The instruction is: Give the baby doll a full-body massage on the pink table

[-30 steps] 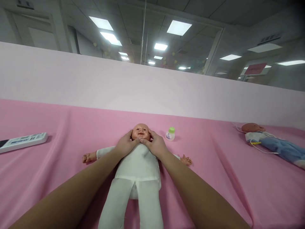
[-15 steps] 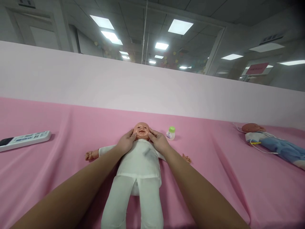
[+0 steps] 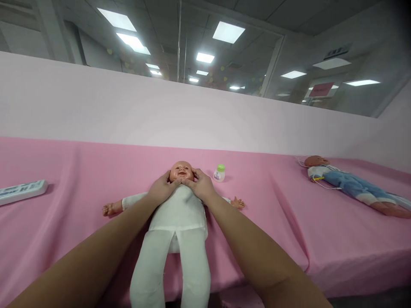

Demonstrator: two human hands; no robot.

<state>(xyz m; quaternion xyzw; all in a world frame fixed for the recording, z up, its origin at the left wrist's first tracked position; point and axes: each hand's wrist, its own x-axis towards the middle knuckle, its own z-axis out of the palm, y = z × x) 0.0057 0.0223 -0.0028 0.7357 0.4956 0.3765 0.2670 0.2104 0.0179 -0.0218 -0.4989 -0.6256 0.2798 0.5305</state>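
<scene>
A baby doll (image 3: 180, 209) in a white top and white trousers lies on its back, arms stretched out to both sides. My left hand (image 3: 162, 187) cups one side of its head, with the thumb laid under the chin. On the other side my right hand (image 3: 202, 185) does the same, its thumb also at the chin. Both hands are closed around the lower head and neck; the fingertips behind the head are hidden. A small bottle with a green cap (image 3: 219, 173) stands just beyond my right hand.
Pink cloth (image 3: 257, 188) covers the table. At the far left lies a white device with a printed label (image 3: 24, 191). A second doll in blue and white clothes (image 3: 349, 184), with thin tubing, lies at the right. Behind rises a pale partition (image 3: 192, 115) with glass above.
My thumbs have moved from the doll's cheeks down and inward to below its chin. The view has turned slightly right, showing more of the second doll and the table's front edge.
</scene>
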